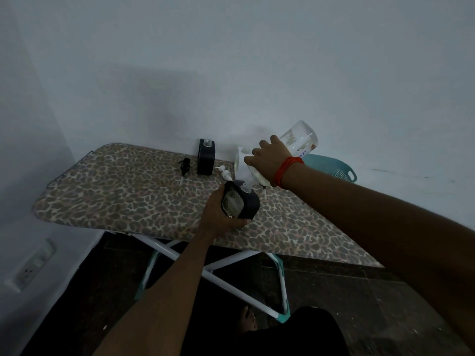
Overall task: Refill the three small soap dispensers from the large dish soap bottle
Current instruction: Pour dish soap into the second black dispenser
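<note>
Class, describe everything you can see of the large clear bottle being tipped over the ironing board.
The large bottle looks like clear plastic, with some blue lettering on its side. It is tilted steeply, base raised, ribbed neck down at the open top of the dark dispenser. The right hand grips its middle; no cap shows.

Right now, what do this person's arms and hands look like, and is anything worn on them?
Both forearms are bare, with no sleeves in view; neither the left hand nor the right hand wears a glove. An orange-red cord is wound several times round the right wrist.
</note>
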Available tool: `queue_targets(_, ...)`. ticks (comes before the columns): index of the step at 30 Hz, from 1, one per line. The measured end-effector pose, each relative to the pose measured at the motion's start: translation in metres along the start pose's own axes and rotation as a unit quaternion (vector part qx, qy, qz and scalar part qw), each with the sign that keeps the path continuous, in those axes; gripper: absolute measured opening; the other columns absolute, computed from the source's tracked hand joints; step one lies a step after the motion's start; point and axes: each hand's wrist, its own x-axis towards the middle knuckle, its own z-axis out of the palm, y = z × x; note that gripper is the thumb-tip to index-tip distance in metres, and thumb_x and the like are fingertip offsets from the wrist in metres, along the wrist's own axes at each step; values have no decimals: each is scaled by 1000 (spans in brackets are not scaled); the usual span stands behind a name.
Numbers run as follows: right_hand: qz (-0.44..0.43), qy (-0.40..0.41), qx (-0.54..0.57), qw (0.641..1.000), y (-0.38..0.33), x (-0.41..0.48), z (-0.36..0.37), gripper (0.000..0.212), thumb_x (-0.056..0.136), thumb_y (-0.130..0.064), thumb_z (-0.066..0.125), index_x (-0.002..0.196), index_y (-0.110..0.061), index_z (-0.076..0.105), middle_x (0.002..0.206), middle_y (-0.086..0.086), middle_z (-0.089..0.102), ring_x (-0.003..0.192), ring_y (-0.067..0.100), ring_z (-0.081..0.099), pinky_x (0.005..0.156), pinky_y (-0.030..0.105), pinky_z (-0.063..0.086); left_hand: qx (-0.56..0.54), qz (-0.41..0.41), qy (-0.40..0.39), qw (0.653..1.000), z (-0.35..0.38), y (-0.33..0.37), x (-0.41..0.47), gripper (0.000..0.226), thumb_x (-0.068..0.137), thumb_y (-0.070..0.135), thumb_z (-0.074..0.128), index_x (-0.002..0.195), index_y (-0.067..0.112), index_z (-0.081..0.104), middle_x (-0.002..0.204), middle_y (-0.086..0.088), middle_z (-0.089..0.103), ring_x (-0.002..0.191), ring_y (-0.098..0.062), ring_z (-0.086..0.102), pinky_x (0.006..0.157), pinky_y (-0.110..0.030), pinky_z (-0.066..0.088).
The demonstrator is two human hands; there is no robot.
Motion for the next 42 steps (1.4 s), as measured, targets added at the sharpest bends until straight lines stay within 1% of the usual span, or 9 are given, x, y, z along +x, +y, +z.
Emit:
queue_targets(1,-1,1,0,1000,0,0,0,50,83,-21,68,130,-24,49,109,1,63,109,27,55,88,42,38,5,2,0,1000,-1,1,0,102,58,25,100,137,54,42,130,40,50,122,13,50,99,-10,41)
queue_targets(2,-2,3,-1,1000,0,0,1,51,83,-22,68,130,-24,50,109,1,63,109,28,55,88,42,38,7,2,0,1000,-1,2,0,102,58,25,100,137,54,42,131,37,51,122,11,51,100,-14,43)
queue_targets(6,0,21,-5,1000,-1,-1,0,44,86,-21,62,128,-24,51,107,1,64,108,28,55,88,41,38,-4,2,-2,1000,0,-1,1,99,59,26,100,142,36,48,137,14,56,127,-6,54,105,-41,48)
queue_targets(11,-4,46,-19,999,-3,-3,-1,40,89,-17,58,128,-25,52,105,-1,64,106,27,55,89,41,38,4,-6,0,1000,0,-1,1,102,58,30,100,146,31,47,140,7,56,130,-13,54,107,-49,46)
queue_targets(15,-8,57,-28,998,-4,-3,-3,35,92,-16,55,125,-26,53,101,-2,64,104,27,55,88,41,38,1,-6,-2,1000,-1,0,1,102,58,29,100,145,32,47,139,9,57,128,-11,54,105,-48,47)
queue_targets(24,-5,78,-36,996,0,-2,-10,36,90,-9,55,122,-24,56,95,-2,61,102,28,54,91,42,38,-14,-51,1,999,1,-1,0,109,56,28,101,149,18,44,144,-1,54,133,-20,53,109,-51,45)
queue_targets(30,-8,87,-33,996,-2,-3,-11,33,92,-7,51,121,-22,56,94,-1,60,102,28,53,93,42,38,-23,-77,-1,997,1,-1,-1,116,56,28,101,153,17,39,151,-2,49,139,-21,48,112,-50,43)
queue_targets(36,-13,93,-37,995,-4,-3,-15,33,93,-8,51,122,-24,55,93,-2,58,101,26,53,93,42,39,-35,-81,2,996,0,0,-1,114,55,27,102,151,17,40,148,1,51,136,-18,51,111,-48,46)
queue_targets(42,-17,96,-37,995,-7,-1,-18,33,93,-8,51,122,-23,55,93,-2,57,102,27,52,95,42,38,-44,-105,7,993,0,-1,-3,121,53,26,103,153,18,35,151,1,49,136,-17,50,111,-44,46)
